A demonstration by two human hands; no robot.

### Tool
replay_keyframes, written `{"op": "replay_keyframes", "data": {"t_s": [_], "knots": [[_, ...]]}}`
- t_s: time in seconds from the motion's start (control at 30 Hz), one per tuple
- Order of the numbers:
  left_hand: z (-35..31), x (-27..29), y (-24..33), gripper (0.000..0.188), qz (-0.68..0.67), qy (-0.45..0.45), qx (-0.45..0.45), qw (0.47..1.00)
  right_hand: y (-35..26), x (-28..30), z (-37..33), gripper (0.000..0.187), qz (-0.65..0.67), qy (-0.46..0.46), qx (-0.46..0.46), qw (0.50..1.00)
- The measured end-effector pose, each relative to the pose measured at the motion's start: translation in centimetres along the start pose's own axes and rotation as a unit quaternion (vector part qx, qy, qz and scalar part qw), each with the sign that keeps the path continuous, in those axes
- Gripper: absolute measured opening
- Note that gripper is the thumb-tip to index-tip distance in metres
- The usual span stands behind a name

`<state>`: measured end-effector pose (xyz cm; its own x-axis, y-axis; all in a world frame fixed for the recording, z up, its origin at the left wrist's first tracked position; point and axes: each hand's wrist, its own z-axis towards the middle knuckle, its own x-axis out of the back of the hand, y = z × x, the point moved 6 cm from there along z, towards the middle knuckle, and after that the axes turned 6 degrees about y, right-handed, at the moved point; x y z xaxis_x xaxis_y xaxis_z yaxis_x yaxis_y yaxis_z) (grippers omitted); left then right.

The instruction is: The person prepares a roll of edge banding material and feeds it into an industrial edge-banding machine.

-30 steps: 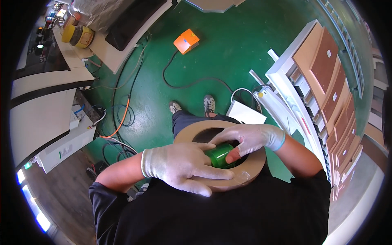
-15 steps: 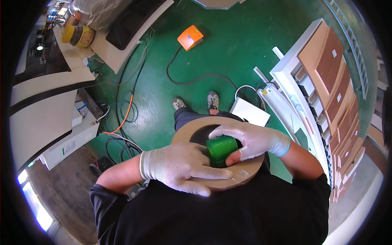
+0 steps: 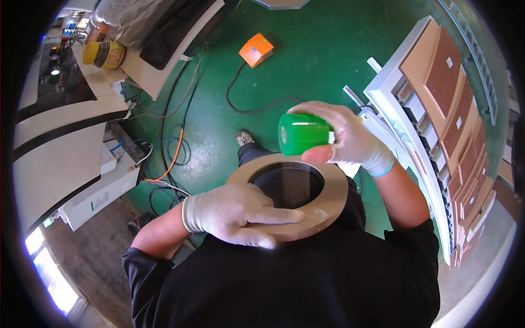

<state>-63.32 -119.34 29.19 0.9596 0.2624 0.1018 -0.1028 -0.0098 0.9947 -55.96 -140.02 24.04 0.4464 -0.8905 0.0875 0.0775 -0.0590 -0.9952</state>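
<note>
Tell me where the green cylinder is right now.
In the head view the green cylinder is right of centre, gripped in the right hand, raised clear above the tan ring that the left hand steadies.
</note>
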Motion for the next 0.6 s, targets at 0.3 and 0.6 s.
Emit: {"op": "replay_keyframes", "data": {"t_s": [0.3, 0.6], "knots": [[-1.5, 0.8, -1.6, 0.074, -0.014, 0.116, -0.029, 0.993, -10.6, 3.2, -1.5, 0.086, -0.15, -0.02, 0.14, 0.979], [-3.6, -0.6, -3.1, 0.075, -0.109, 0.199, 0.018, 0.974, -15.4, 0.5, -6.8, 0.069, -0.128, -0.053, 0.154, 0.978]]}}
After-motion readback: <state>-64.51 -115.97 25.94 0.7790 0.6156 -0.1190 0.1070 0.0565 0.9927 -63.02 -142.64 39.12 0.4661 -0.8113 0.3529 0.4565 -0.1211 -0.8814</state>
